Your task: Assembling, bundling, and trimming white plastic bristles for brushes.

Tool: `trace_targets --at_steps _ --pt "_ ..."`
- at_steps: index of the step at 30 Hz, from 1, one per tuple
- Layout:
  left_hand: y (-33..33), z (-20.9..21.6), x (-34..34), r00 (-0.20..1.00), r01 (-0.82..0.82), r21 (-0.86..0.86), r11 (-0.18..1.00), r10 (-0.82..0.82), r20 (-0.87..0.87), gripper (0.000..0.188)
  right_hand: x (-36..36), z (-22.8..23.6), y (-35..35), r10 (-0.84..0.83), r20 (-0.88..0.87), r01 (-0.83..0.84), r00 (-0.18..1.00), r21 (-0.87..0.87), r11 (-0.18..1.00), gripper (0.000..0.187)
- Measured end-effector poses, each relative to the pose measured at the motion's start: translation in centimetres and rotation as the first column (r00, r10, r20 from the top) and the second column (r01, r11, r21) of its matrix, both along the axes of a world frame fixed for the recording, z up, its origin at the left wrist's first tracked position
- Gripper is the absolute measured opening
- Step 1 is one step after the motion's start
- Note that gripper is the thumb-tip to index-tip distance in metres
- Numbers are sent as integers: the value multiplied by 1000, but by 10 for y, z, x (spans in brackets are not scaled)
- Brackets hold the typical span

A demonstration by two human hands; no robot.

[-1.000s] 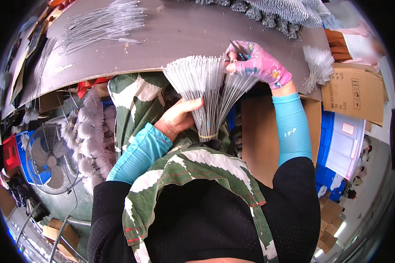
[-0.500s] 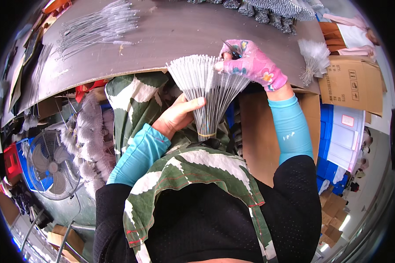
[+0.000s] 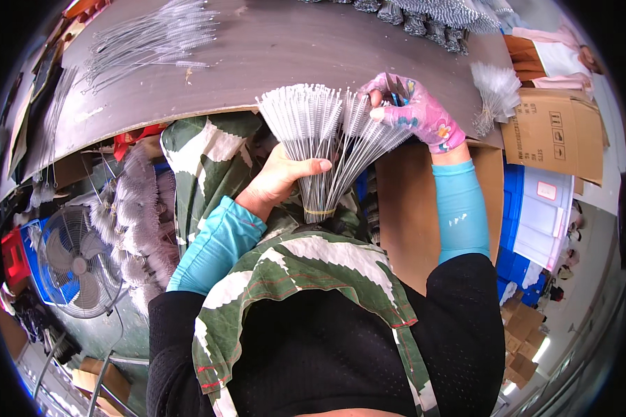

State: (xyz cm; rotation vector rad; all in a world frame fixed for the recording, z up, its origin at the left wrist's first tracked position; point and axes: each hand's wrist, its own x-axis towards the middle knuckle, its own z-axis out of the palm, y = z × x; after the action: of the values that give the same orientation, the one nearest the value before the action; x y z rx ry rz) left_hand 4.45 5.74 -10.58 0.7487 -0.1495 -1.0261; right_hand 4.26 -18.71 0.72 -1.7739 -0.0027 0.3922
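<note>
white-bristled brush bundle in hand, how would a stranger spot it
On the near side of the broad grey-brown table is the bare left hand. It grips the white-bristled wire brush bundle, the only one held, with a yellowish band around its base.

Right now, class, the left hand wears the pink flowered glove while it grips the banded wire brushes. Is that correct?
Not quite: the head view shows the pink flowered glove on the right hand. The left hand does grip the banded wire brushes.

Left fingers (image 3: 311, 167) low, right fingers (image 3: 379, 113) curled
</note>
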Motion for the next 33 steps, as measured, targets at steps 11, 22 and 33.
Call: trace_targets --at_steps 11,22,33 --pt "-8 -5 -3 999 -44 -59 997 44 7 53 3 10 7 32 -82 -36 996 -45 998 29" --pt "-6 -7 -3 1000 -25 -54 998 26 15 53 2 7 11 26 -1 -26 1000 7 1000 21" --pt "-5 -10 -1 999 32 -39 999 -31 18 60 10 6 21 -58 32 65 998 -339 939 19"
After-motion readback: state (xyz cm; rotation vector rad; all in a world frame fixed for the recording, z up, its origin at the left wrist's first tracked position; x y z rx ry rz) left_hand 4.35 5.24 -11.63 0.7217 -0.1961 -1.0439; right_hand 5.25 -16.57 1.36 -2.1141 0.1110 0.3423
